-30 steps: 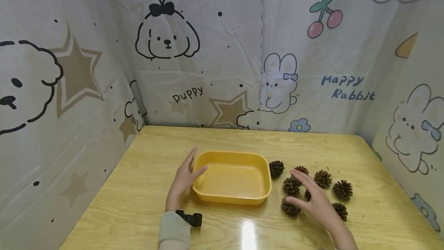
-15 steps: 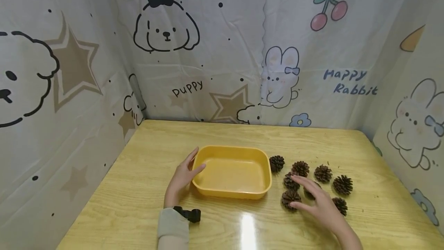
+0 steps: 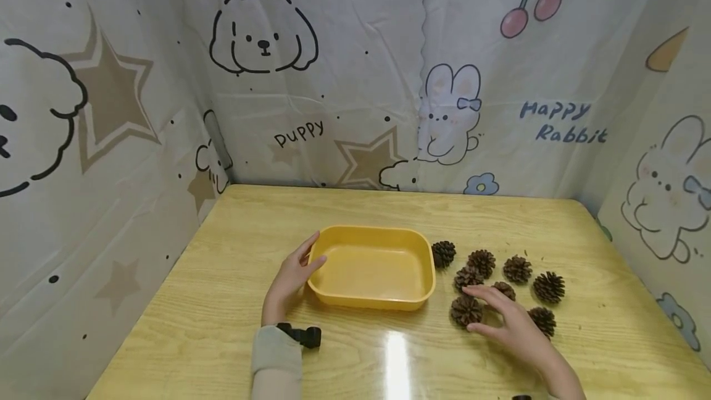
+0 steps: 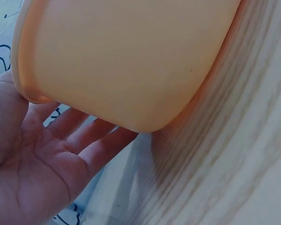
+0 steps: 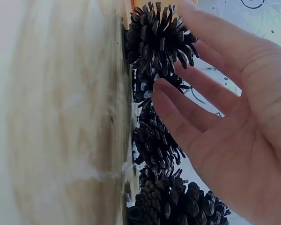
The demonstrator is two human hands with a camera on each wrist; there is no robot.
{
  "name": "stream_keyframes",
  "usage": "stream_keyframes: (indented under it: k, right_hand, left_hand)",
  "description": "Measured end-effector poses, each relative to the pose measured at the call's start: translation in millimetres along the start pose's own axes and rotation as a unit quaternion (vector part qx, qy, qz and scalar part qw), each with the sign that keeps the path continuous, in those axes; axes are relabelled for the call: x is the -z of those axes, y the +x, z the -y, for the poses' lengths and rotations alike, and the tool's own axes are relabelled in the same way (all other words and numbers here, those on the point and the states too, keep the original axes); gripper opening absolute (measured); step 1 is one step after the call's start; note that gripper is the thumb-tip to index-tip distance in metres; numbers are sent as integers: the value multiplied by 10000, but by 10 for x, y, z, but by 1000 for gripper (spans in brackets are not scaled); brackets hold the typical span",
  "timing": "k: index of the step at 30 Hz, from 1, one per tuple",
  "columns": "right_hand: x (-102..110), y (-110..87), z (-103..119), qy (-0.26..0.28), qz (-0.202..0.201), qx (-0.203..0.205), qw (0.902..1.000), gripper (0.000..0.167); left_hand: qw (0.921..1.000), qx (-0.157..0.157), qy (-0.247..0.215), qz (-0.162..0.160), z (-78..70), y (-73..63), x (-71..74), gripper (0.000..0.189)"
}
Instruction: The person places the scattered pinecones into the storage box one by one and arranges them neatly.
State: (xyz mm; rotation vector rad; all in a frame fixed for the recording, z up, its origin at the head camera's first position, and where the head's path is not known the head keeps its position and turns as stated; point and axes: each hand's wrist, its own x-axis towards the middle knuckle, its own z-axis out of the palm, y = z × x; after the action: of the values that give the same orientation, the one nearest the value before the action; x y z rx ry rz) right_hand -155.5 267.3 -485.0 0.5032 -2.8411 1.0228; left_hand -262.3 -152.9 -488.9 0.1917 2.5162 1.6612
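Observation:
My left hand (image 3: 290, 278) holds the left end of a yellow plastic tub (image 3: 372, 302), thumb over the rim and fingers along the outer wall. In the left wrist view, the tub's smooth wall (image 4: 131, 61) stands in front of the fingers, and the palm is apart from it. At the right, my right hand (image 3: 513, 326) reaches over the nearest pine cone (image 3: 464, 312), thumb and forefinger spread at its edge. From the right wrist, that pine cone (image 5: 161, 40) shows upright on the table, between thumb tip and loosely bent fingers.
Several more brown pine cones lie around and behind the right hand, one pine cone (image 3: 444, 254) right beside the tub's right end. The wooden table (image 3: 183, 326) backs onto a printed cloth (image 3: 344, 79), which also hangs at both sides.
My right hand has moved in lower around the nearest pine cone. The left hand has come closer onto the tub's left rim. The head view has tilted slightly down.

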Motion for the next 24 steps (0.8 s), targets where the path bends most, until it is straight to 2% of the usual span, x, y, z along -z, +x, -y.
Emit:
stream_keyframes:
  k: [7, 14, 24]
  right_hand:
    - [-3, 13, -29, -162, -9, 325, 9993, 60]
    - [2, 30, -49, 16, 145, 120, 9998, 57]
    - [5, 31, -61, 296, 150, 145, 9993, 53]
  left_hand:
    - [9999, -96, -118, 35, 29, 20, -5, 61]
    - [9994, -5, -333, -39, 38, 25, -19, 59]
    - [9990, 22, -452, 1, 56, 22, -22, 59]
